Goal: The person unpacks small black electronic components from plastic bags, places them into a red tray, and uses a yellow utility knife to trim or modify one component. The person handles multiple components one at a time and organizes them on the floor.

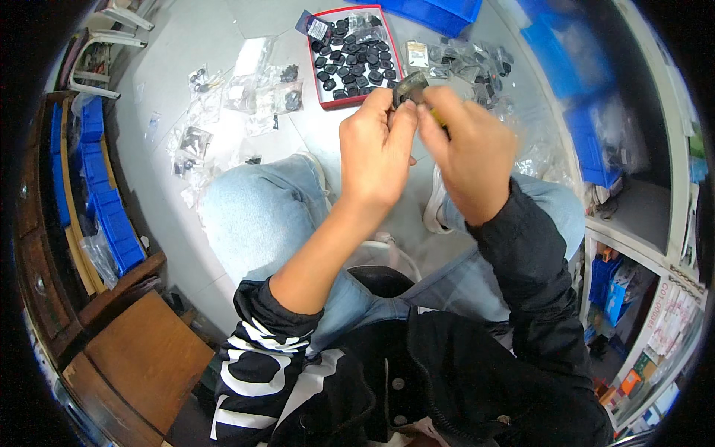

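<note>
Both my hands are raised close together over my lap, just in front of a red-rimmed box (323, 89). My left hand (376, 145) is closed, with thumb and fingers pinching a small dark blocky piece (408, 87) whose kind I cannot make out. My right hand (473, 149), slightly smeared by motion, is closed around a slim tool with a yellow handle (438, 115). Its tip is hidden at the dark piece. Many small black rounded pieces like key fob shells (350, 59) lie in the box, along with some clear bags.
Clear plastic bags of small parts (283, 97) lie on the grey floor to the left, and more bags (454, 59) to the right of the box. Blue bins stand at the far edge (439, 15), on the left (112, 208) and on the right shelving (588, 141). A wooden cabinet (141, 357) is lower left.
</note>
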Demonstrator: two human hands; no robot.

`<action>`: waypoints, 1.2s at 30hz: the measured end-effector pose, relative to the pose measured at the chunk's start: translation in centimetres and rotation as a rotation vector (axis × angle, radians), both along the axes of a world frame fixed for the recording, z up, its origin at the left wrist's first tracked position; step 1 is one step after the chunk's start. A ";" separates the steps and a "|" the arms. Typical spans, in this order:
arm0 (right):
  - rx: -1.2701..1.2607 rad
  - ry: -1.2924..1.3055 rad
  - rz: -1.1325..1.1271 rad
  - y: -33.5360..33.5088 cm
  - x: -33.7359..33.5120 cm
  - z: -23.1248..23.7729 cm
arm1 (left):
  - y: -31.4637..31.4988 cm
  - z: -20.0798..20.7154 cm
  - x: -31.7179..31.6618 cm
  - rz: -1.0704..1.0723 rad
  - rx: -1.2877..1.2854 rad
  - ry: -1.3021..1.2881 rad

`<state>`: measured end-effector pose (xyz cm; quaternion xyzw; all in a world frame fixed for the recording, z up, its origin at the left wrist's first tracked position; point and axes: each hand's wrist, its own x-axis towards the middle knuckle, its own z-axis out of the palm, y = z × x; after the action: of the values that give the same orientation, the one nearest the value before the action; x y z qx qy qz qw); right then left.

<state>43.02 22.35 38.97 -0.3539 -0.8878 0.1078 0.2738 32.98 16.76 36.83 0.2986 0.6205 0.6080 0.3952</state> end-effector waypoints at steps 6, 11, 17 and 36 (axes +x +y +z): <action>-0.027 -0.008 -0.043 0.2 0.3 0.0 | 0.0 -0.2 0.2 -0.005 -0.002 -0.010; -0.033 0.039 -0.046 0.3 0.3 0.0 | -0.1 -0.2 0.0 -0.028 0.013 0.051; -0.016 0.003 -0.052 0.5 0.7 -0.1 | -0.2 -0.2 0.1 -0.026 0.014 0.161; -0.029 0.026 -0.014 0.1 0.4 0.5 | 0.1 -0.3 0.0 -0.015 0.021 0.237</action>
<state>43.45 22.42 39.51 -0.3627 -0.8800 0.1234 0.2808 33.02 16.88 36.55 0.3772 0.6542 0.5718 0.3206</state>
